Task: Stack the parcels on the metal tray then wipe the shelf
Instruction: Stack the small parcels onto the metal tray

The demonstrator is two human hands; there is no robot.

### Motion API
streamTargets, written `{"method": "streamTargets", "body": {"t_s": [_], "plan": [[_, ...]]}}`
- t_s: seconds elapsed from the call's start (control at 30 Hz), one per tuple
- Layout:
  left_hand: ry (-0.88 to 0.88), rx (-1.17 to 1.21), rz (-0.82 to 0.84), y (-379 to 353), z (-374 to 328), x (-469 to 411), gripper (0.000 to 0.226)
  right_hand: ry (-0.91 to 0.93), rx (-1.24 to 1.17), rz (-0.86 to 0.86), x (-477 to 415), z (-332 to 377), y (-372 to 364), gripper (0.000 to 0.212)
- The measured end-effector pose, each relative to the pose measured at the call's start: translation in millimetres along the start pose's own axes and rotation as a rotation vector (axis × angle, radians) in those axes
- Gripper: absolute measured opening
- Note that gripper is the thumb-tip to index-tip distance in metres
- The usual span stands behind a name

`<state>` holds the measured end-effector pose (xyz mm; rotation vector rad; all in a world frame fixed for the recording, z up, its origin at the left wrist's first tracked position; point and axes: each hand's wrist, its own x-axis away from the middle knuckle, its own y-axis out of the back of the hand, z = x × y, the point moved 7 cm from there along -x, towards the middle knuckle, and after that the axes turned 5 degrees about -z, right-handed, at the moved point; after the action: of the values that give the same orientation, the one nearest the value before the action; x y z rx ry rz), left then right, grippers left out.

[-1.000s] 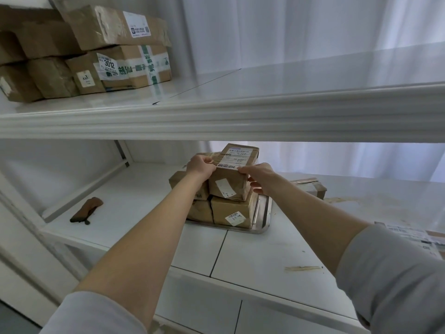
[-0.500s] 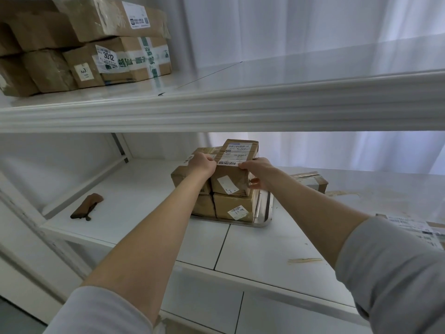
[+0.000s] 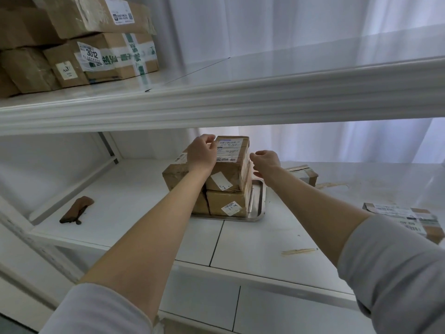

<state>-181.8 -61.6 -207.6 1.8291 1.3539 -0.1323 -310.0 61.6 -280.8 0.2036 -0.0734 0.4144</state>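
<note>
A: What is nearest?

B: Two grey sleeves, with bare forearms reaching over the front edge of the lower shelf. A strip of torn tape lies on the shelf under the right arm.

A: And to the sides?

B: A flat labelled parcel lies at the right edge. On the left there is a brown folded thing; I cannot tell what it is.

A: Where are the parcels for the task?

B: On the metal tray, mid-shelf, stacked two high. The top parcel sits on the right-hand lower parcel.

A: The hands?

B: The left hand has its fingers bent round the top parcel's upper left corner. The right hand is just beside the parcel's right side, fingers loosely curled, holding nothing.

A: Further back?

B: One small parcel lies on the shelf behind the right wrist, off the tray. Above, the upper shelf carries a pile of boxes at its left end, against white curtains.
</note>
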Motion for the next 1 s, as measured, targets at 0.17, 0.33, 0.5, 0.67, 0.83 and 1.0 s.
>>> {"method": "streamTargets", "body": {"t_s": [0.17, 0.33, 0.5, 0.67, 0.83, 1.0], "plan": [[-0.180, 0.111, 0.049, -27.8, -50.0, 14.2, 0.026, -0.016, 0.055, -0.042, -2.4, -8.7, 34.5, 0.026], [-0.222, 0.074, 0.221, -70.9, -86.1, 39.9, 0.031, -0.053, 0.037, -0.111, -3.4, -18.0, 77.8, 0.009], [-0.142, 0.071, 0.317, -102.7, -101.7, 65.0, 0.048, -0.078, 0.108, -0.215, -9.0, -33.2, 123.3, 0.039], [-0.041, 0.062, 0.581, -145.9, -105.3, 91.3, 0.034, -0.176, 0.111, -0.037, -5.5, -57.8, 141.5, 0.015], [-0.080, -0.099, 0.749, -184.7, -114.0, 121.1, 0.042, -0.153, 0.149, -0.112, -10.6, -80.5, 178.1, 0.025], [-0.051, -0.096, 0.851, -215.6, -131.3, 154.7, 0.031, -0.115, 0.236, -0.224, -20.1, -95.3, 223.8, 0.036]]}}
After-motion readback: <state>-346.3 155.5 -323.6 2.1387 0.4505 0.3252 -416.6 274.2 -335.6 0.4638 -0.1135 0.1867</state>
